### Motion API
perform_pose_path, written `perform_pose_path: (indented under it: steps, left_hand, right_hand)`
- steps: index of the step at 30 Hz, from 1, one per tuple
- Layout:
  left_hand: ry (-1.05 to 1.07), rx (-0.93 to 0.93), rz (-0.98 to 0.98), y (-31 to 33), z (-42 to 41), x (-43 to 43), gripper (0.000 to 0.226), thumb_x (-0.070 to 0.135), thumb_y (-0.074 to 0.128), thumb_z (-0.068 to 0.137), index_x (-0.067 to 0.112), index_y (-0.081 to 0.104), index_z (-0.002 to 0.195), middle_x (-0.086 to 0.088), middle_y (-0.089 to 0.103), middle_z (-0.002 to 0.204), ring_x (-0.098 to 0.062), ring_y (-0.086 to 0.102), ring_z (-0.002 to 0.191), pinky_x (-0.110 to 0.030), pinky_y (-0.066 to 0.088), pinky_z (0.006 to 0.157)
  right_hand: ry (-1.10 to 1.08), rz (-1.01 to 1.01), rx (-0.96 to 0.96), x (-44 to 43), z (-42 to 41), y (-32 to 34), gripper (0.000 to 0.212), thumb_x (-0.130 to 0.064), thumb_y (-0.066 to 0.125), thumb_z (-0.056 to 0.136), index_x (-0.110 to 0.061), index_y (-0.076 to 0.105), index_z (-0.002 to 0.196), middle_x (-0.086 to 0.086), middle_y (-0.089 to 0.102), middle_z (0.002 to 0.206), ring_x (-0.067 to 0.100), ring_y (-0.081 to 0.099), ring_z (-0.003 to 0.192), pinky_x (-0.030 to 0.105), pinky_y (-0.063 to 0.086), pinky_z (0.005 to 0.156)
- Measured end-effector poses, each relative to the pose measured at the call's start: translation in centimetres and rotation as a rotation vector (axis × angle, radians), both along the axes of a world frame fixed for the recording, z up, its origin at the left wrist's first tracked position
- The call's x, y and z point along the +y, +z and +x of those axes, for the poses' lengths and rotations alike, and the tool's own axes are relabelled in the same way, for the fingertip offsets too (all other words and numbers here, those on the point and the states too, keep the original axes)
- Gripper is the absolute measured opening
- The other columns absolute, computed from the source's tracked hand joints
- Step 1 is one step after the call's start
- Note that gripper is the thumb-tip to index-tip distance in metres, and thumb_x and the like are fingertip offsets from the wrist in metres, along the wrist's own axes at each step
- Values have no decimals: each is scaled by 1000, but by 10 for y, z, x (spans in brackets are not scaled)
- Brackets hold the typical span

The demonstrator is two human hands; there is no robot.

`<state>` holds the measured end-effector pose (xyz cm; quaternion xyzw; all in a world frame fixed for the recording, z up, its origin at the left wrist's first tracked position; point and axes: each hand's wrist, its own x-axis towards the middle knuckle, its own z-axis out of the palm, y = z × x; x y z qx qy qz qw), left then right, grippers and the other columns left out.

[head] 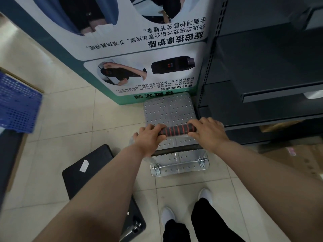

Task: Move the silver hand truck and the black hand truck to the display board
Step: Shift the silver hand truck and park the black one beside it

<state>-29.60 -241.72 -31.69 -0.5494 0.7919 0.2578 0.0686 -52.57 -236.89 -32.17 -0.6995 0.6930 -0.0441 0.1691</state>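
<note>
The silver hand truck (169,110) has a studded metal deck that lies on the tiled floor, its far end touching the foot of the display board (139,49). Its black handle with red rings (176,131) is gripped at both ends: my left hand (149,137) holds the left end and my right hand (208,132) holds the right end. The black hand truck (90,170) lies flat on the floor to the left, partly hidden under my left forearm, with a white sticker on its deck. Neither hand touches it.
A dark metal shelf rack (262,75) stands close on the right of the silver truck. A blue perforated crate (17,105) is at the left edge. Cardboard boxes (297,163) sit low at the right. My feet (187,206) in white shoes stand behind the truck.
</note>
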Motion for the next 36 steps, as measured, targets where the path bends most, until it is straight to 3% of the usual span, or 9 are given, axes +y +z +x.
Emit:
perform_pose_path:
  steps: [6,11,16,24,30,36]
  left_hand:
    - [10,7,-20,-4,7,-10,30,49,36,93,46,37,123,0,45,123,-30,40,111,-53,31,97]
    - [13,-18,-21,-7,5,-4,33,52,34,93,48,33,126,-2,44,126,-30,38,115,-54,30,98]
    - [25,-44,-38,1,4,11,36,46,36,94,43,32,129,-5,42,130,-31,38,117,-52,31,99]
    - [-21,31,-128,23,39,43,44,32,42,94,30,33,137,-10,37,137,-33,34,121,-50,36,95]
    - [-111,-103,-34,25,77,85,46,27,39,95,18,32,140,-16,35,141,-36,31,126,-50,34,101]
    - [-117,-157,19,23,116,141,42,29,38,96,15,37,136,-17,43,132,-35,39,117,-43,35,98]
  right_hand:
    - [-26,12,-6,-7,10,-2,29,-47,45,89,-33,45,115,3,54,106,25,44,101,37,29,84]
    - [-44,61,0,-1,12,0,32,-44,44,90,-32,42,120,6,52,114,28,44,107,44,29,102]
    - [-41,104,-1,9,19,12,48,-42,47,90,-29,34,135,6,45,133,28,35,127,49,21,112]
    - [-69,12,15,60,62,31,51,-36,48,91,-19,35,137,9,33,147,29,30,134,48,24,110]
    - [-30,62,1,116,102,29,46,-40,45,92,-17,43,131,4,41,140,23,35,129,42,27,107]
    - [57,144,34,166,136,30,48,-40,40,94,-17,39,136,6,40,141,25,35,129,39,29,104]
